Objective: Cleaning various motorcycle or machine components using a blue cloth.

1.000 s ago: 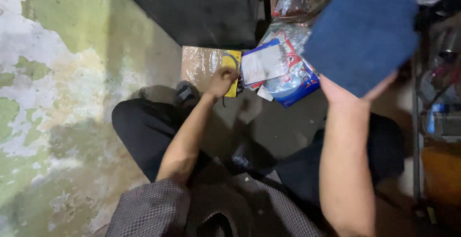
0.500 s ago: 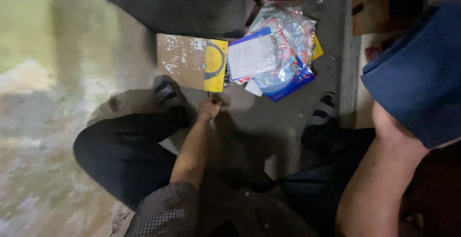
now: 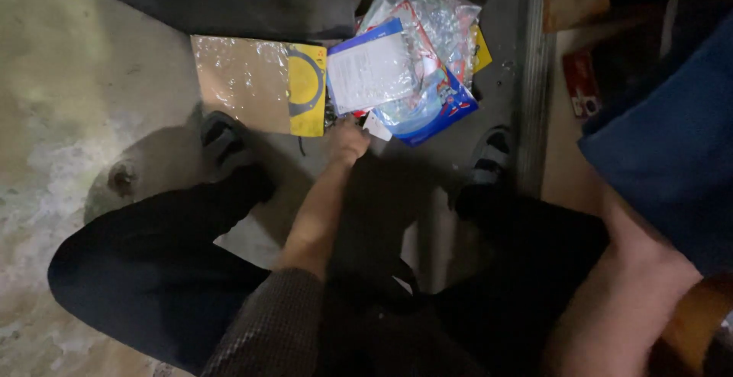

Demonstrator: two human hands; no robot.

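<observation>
**Left hand at the packet pile, right hand lifting the blue cloth**

Your left hand (image 3: 347, 140) reaches down to the concrete floor (image 3: 92, 79), fingers curled at the near edge of a pile of plastic-wrapped packets (image 3: 416, 64); whether it grips anything, you cannot tell. A brown-and-yellow flat package (image 3: 259, 87) lies just left of the pile. Your right hand is hidden behind the blue cloth (image 3: 672, 156) it holds up, well apart from the pile, at the frame's right edge.

Bare floor (image 3: 92, 79) lies open left; packets (image 3: 416, 64) crowd ahead.
</observation>
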